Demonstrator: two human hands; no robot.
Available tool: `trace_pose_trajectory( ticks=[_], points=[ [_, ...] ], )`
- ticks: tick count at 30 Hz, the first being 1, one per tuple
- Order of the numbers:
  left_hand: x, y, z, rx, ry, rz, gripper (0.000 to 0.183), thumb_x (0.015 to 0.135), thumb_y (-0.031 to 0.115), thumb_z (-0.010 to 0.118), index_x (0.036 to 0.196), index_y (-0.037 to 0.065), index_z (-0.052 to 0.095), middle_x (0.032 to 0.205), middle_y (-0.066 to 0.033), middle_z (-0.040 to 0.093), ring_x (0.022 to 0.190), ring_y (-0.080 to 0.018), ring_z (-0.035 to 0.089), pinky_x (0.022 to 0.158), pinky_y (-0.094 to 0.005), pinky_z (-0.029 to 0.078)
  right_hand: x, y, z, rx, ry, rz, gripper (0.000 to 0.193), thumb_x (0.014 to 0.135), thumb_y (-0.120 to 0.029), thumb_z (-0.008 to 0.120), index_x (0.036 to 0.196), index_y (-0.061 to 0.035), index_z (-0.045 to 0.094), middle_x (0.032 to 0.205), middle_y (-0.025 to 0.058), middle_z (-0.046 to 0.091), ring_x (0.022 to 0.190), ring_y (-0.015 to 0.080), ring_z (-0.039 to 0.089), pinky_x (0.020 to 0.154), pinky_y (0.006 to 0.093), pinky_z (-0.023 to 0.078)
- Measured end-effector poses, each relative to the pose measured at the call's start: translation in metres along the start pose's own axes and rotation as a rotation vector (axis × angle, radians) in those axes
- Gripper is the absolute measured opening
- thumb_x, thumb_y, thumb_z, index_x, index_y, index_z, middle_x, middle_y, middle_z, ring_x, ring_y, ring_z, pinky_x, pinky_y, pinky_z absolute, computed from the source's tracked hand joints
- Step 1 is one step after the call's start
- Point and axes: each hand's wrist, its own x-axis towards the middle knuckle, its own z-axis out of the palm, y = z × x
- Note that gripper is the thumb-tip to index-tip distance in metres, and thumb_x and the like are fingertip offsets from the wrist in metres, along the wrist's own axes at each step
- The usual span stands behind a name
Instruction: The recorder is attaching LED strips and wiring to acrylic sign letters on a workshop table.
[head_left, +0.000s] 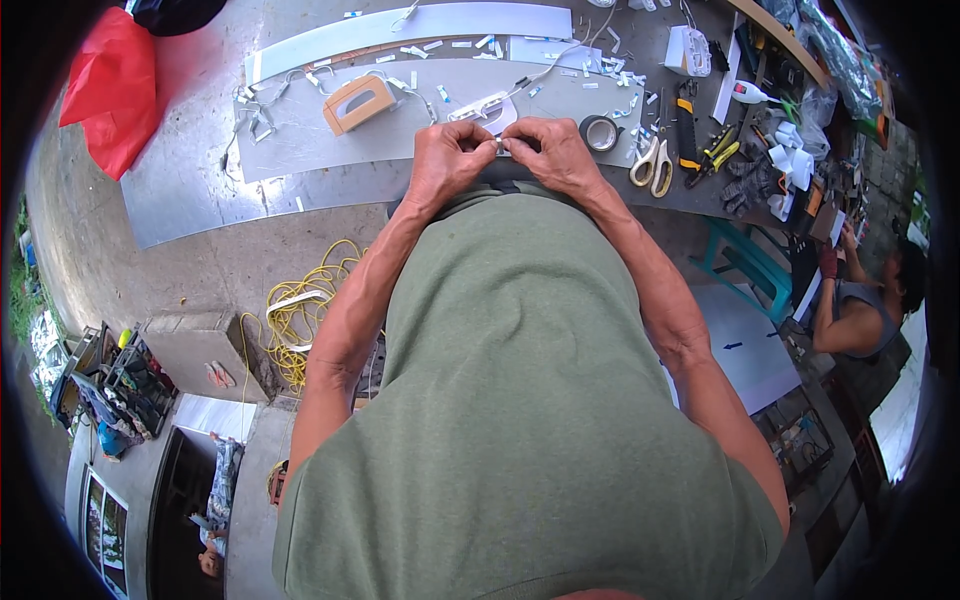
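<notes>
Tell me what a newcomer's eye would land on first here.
Probably the bright red sheet at the left edge of the table. Next, the left hand and right hand, pinching something tiny at the table's near side. The tangled yellow cord on the floor, left of the green shirt, also stands out.

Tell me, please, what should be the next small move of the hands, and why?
Perhaps the bare left hand should ease toward the bare right hand: both pinch, nearly meeting, close to the white, rounded, hollow piece, and whatever lies between them is too small to identify.
</notes>
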Motion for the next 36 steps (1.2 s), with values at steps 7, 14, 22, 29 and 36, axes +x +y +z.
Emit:
trace_pose_trajectory(
  ticks=[7,14,22,29,36],
  points=[
    [0.0,-0.002,-0.001,0.013,-0.014,0.031,0.019,0.08,0.016,0.073,0.088,0.0,0.078,0.074,-0.009,0.075,0.066,-0.0098,0.068,0.064,-0.0275,0.055,0.002,-0.002,0.0,0.025,-0.024,0.057,0.019,0.083,-0.014,0.068,0.092,0.0019,0.073,0.075,0.0141,0.071,0.065,0.0194,0.068,0.064,0.0341,0.054],
    [-0.004,-0.004,-0.004,-0.115,-0.065,-0.01,0.018,0.083,0.015,0.074,0.092,0.0,0.077,0.078,-0.0055,0.074,0.069,-0.0078,0.064,0.064,-0.0261,0.052,0.001,0.008,0.001,0.157,0.033,0.198,0.02,0.081,-0.016,0.068,0.087,0.0025,0.071,0.066,0.0086,0.066,0.063,0.0116,0.063,0.061,0.0313,0.052],
    [-0.003,-0.001,-0.01,-0.324,-0.091,-0.173,0.017,0.089,0.017,0.073,0.094,0.001,0.075,0.075,-0.0011,0.068,0.062,-0.0041,0.051,0.055,-0.022,0.038,0.014,0.039,-0.059,-0.525,0.55,0.203,0.015,0.087,-0.009,0.064,0.097,0.0011,0.066,0.084,0.0175,0.071,0.077,0.0369,0.07,0.069,0.0418,0.056],
    [0.001,0.006,-0.013,-0.466,-0.061,-0.248,0.018,0.091,0.017,0.072,0.096,0.0,0.073,0.076,-0.0021,0.067,0.055,-0.0018,0.043,0.048,-0.0198,0.03,0.001,-0.003,-0.031,0.088,0.209,0.204,0.04,0.088,-0.022,0.076,0.117,-0.001,0.058,0.104,0.0132,0.073,0.09,0.0224,0.07,0.082,0.0341,0.056],
    [0.005,0.002,-0.016,-0.595,-0.098,-0.28,0.019,0.091,0.016,0.072,0.099,-0.001,0.075,0.074,-0.003,0.069,0.057,-0.0041,0.048,0.052,-0.0203,0.037,0.007,-0.005,-0.002,0.293,-0.044,0.289,0.046,0.087,-0.017,0.08,0.121,0.0008,0.054,0.108,0.012,0.075,0.089,0.0139,0.066,0.078,0.0284,0.052]
  ],
)
